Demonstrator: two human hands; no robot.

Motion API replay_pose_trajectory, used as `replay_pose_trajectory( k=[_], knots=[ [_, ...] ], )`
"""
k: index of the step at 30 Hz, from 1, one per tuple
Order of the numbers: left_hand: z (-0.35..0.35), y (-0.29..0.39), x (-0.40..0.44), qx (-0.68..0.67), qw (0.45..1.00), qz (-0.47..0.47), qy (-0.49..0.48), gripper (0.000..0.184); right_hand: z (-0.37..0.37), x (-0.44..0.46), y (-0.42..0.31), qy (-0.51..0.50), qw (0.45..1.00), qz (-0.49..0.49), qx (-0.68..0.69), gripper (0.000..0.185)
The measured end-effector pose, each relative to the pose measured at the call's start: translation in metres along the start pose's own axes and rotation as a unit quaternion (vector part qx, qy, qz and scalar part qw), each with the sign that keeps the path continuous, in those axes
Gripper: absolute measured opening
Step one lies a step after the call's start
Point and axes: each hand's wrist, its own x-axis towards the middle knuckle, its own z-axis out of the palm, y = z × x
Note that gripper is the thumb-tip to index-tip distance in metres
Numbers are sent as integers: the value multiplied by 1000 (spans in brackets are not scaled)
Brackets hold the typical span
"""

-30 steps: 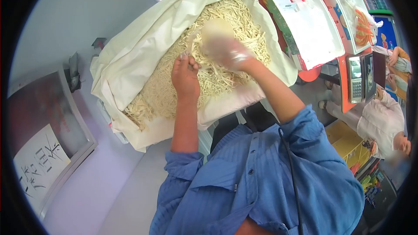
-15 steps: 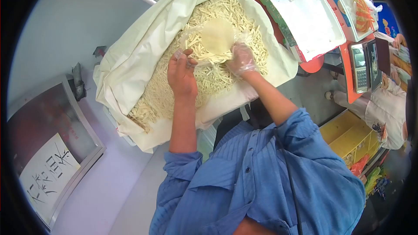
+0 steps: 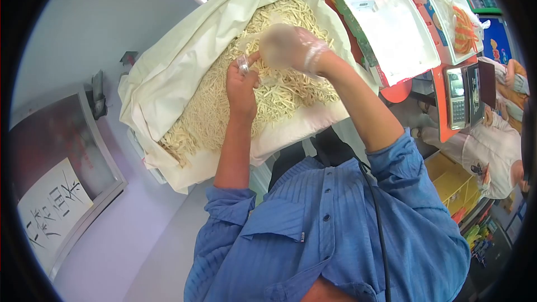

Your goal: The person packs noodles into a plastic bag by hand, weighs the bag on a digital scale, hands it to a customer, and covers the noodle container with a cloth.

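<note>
A large heap of pale fresh noodles (image 3: 210, 109) lies on cream cloth (image 3: 168, 72), with wider strands at the far end and thinner ones nearer. My left hand (image 3: 243, 86) is bare and raised over the heap. Its fingers are curled on a shiny piece of clear plastic (image 3: 242, 65), whose full shape I cannot make out. My right hand (image 3: 307, 53), in a clear plastic glove, is over the wider noodles, close to the left hand. A round blurred patch covers its fingers, so their grip and anything in them are hidden.
White foam boxes (image 3: 386, 33) stand at the upper right, one with a bagged orange item (image 3: 464, 31). A scale (image 3: 460, 98) sits on an orange table edge. Another person (image 3: 495, 151) is at the far right. A framed panel with a paper sign (image 3: 56, 207) is at left.
My right hand has risen from the noodles and moved up and left, towards the left hand. The left hand has shifted slightly right, its fingers more curled. The view has shifted a little.
</note>
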Motion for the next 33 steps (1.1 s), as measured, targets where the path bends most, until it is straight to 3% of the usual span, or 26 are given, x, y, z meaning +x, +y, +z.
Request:
replay_pose_trajectory(
  k=[2, 5, 8, 10, 11, 14, 16, 19, 22, 26, 27, 29, 33],
  knots=[
    [0, -2, 0, -30, 999, -12, 34, 37, 24, 22, 4, -16, 999, -2, 41, 37],
    [0, -9, -2, -99, 994, 25, 24, 36, 61, 47, 30, -177, 979, 33, -98, 40],
    [-4, -8, -4, -82, 996, 33, 25, 37, 34, 22, 24, -51, 998, -16, 36, 44],
    [-7, -8, -2, -88, 995, 25, 31, 38, -12, -7, 23, 45, 964, 134, 227, 44],
    [-8, -7, 1, -91, 995, 24, 34, 39, -24, -16, 43, 102, 974, 116, 166, 55],
    [-10, -7, 4, -84, 996, 29, 16, 43, 12, -33, 79, -16, 978, 150, -144, 74],
    [-10, -8, 6, -65, 998, 8, 16, 46, 60, -41, 76, -12, 958, 91, -272, 82],
    [4, 2, 5, 10, 1000, 6, 14, 50, 113, -17, 92, 143, 952, 172, -209, 60],
    [5, 4, 2, 128, 991, 12, -28, 56, 101, -19, 101, 86, 964, 116, -225, 30],
    [11, 1, -1, 329, 933, 28, -143, 60, 33, -40, 55, -42, 986, 153, -56, 27],
    [12, -6, -2, 359, 919, 56, -154, 61, 18, -40, 37, -119, 977, 92, -149, 25],
    [13, -25, 4, 416, 883, 130, -174, 61, 14, -34, 22, -145, 969, 83, -180, 24],
    [13, -11, 15, 517, 827, 70, -209, 51, -5, -26, 1, -239, 926, 23, -292, 23]
  ],
)
